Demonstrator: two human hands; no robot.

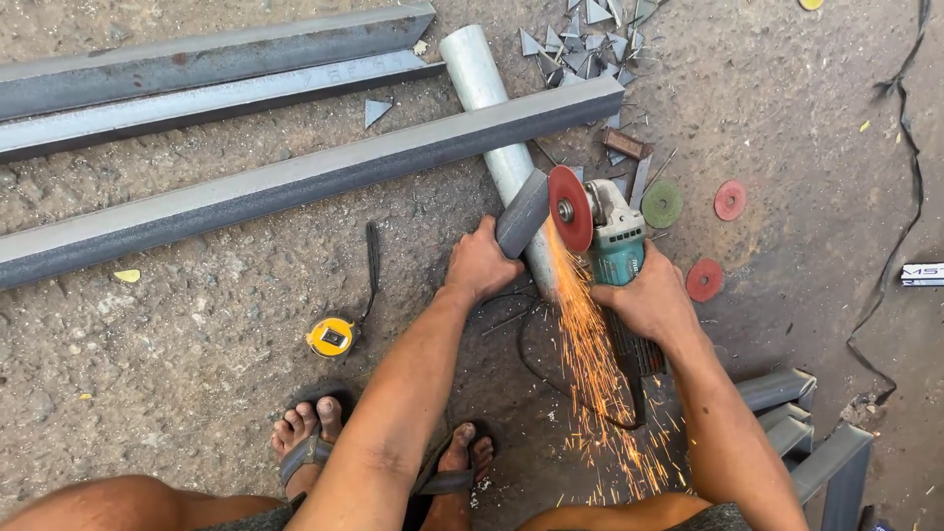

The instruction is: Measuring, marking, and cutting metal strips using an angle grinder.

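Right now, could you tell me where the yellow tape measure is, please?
The yellow tape measure lies on the concrete floor in the head view, left of the left hand and just ahead of the sandalled foot.

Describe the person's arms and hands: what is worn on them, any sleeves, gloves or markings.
Both arms are bare from shoulder to wrist as far as the head view shows: no sleeves. The left hand and right hand wear no gloves. No watch, ring, bracelet or other marking can be seen on either. There is no protective covering on forearms or fingers.
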